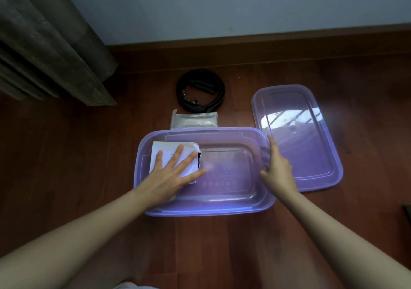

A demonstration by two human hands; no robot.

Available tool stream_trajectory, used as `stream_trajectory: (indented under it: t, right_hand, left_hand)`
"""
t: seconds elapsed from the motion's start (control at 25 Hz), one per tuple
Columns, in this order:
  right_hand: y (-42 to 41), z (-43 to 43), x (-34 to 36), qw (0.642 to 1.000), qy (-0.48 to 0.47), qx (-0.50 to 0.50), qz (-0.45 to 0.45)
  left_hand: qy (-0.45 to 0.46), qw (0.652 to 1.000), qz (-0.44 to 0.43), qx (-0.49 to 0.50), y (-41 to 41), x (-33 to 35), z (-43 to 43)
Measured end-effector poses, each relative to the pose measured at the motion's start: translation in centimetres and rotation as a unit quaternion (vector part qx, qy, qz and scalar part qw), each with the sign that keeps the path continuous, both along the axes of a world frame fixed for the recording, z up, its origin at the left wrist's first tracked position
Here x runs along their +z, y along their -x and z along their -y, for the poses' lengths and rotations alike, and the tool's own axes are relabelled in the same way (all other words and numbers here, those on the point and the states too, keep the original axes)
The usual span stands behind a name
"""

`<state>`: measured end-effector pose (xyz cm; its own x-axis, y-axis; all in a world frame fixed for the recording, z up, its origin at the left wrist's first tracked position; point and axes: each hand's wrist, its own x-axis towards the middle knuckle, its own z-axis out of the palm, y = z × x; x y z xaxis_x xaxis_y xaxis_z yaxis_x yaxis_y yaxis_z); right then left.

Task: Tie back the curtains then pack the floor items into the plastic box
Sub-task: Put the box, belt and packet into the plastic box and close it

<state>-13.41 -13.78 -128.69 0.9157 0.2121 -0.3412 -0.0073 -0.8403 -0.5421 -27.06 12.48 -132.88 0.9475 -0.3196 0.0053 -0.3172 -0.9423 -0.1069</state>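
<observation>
A translucent purple plastic box (222, 206) sits open on the wooden floor. Inside its left end lies a white paper-wrapped item (169, 153). My left hand (171, 173) lies flat on that item with its fingers spread and straight. My right hand (277, 168) holds the box's right rim, thumb toward the inside and fingers along the outer edge. Just behind the box lies a silvery flat packet (193, 120), and behind that a coiled black belt or cord (200, 91). The box's purple lid (311, 155) lies flat on the floor to the right.
A grey-brown curtain (49, 39) hangs at the left, its hem reaching the floor. A pale wall with a wooden skirting board (266, 44) runs across the back. A dark object's edge (407, 213) shows at the right border.
</observation>
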Motion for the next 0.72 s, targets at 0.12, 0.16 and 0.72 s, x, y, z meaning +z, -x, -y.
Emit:
stream_trajectory:
  t: [0.12, 0.16, 0.72]
  right_hand:
    - [0.1, 0.0, -0.2, 1.000, 0.000, -0.003, 0.002]
    - [0.1, 0.0, -0.1, 1.000, -0.001, -0.004, 0.001]
    - [-0.1, 0.1, -1.0, 1.000, -0.002, -0.017, 0.004]
  left_hand:
    - [-0.012, 0.999, -0.014, 0.044, -0.5, 0.3, 1.4]
    - [-0.017, 0.999, -0.009, 0.045, -0.8, 0.6, 1.6]
    - [0.368, 0.830, -0.089, 0.411, -19.2, 5.3, -4.2]
